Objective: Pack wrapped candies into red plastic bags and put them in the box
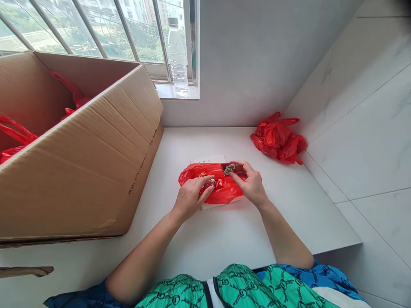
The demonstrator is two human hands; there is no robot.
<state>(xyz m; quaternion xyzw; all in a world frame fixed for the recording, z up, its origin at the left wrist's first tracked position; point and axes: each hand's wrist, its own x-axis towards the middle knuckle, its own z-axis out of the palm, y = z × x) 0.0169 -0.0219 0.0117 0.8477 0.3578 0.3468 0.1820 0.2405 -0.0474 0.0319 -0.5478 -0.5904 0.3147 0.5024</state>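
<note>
Head view: right fingers (240,180) pinch a small patterned packet (229,170) between thumb and forefinger; beneath both hands' fingers lies a red bag (226,196). Left fingers (205,196) stand slightly parted, their hold unclear.

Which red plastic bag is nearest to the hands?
The spread-out bag, at the left hand and right hand; the bunched bag sits near the tiled wall, other red plastic inside the cardboard box.

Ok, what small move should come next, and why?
I'd probably firm the right grip around the patterned packet before shifting it: it sits between thumb and fingers toward the far side of the red bag, with loose, crumpled plastic right beside it that could snag.
</note>
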